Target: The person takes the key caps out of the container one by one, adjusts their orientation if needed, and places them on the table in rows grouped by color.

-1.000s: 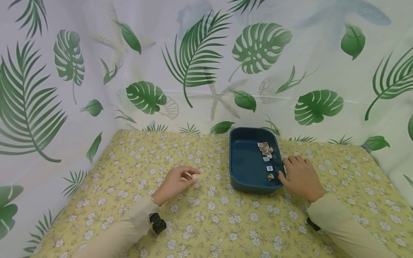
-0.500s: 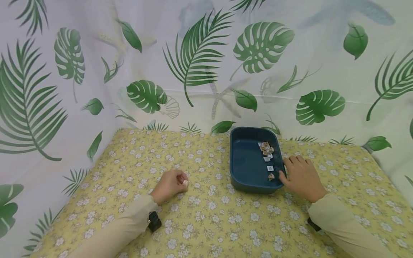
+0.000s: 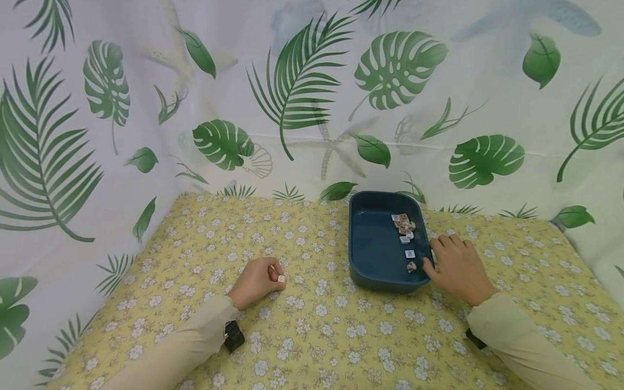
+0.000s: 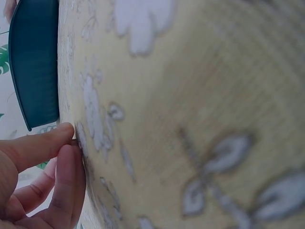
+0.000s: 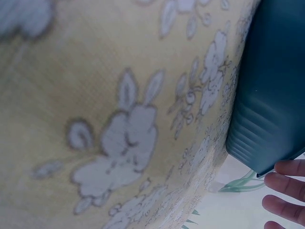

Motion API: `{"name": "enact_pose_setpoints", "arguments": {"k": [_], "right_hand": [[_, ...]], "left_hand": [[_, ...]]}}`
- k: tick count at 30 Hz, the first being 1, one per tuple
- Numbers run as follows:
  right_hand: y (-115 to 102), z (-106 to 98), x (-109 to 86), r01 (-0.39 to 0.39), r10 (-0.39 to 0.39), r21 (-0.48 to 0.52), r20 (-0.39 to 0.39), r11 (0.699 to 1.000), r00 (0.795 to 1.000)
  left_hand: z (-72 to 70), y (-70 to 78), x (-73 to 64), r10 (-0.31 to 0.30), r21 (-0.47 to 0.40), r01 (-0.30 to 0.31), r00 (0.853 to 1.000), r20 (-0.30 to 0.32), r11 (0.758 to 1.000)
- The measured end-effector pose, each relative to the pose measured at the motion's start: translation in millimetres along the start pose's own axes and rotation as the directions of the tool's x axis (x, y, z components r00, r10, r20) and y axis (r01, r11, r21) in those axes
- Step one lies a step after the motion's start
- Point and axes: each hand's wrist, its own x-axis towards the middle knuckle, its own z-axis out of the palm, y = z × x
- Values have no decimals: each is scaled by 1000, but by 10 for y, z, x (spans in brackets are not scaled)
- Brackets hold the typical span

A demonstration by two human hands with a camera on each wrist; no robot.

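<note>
My left hand (image 3: pixel 257 279) is low over the yellow flowered cloth, left of the bin. Its thumb and fingertips pinch a small whitish square tile (image 3: pixel 281 279) with a faint mark on its face. In the left wrist view the fingertips meet right at the cloth and hide most of the tile. A dark blue rectangular bin (image 3: pixel 363 281) stands right of centre. Several small white and brown tiles (image 3: pixel 403 223) lie along its right side, two of them apart nearer the front. My right hand (image 3: pixel 458 271) rests at the bin's right rim, with fingers loosely extended and thumb touching the rim.
The yellow flowered tablecloth (image 3: pixel 312 336) covers the table. Behind it hangs a white leaf-printed curtain (image 3: pixel 302 173), close to the bin's far side. Black straps with small devices sit on both wrists.
My left hand has drawn back to the left and its fingers have closed in; the tile's face now shows at the fingertips. My right hand and the bin stay put.
</note>
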Motion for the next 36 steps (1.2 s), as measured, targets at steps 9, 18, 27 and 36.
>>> {"name": "enact_pose_setpoints", "arguments": {"k": [9,18,27,36], "right_hand": [[10,-29,-1,-13,13,-3,22,1000,1000],[13,-67,3,-14,14,-3,12,1000,1000],[37,-48,-10,-12,12,-4,19,1000,1000],[24,15,0,-2,2,-3,32,1000,999]], "left_hand": [[-4,24,14,-19,-17,19,1000,10,1000],[-123,67,100,-51,100,43,995,84,994],[-570,847,440,45,312,-78,993,112,947],[-175,1727,1209,254,171,-279,955,154,945]]}}
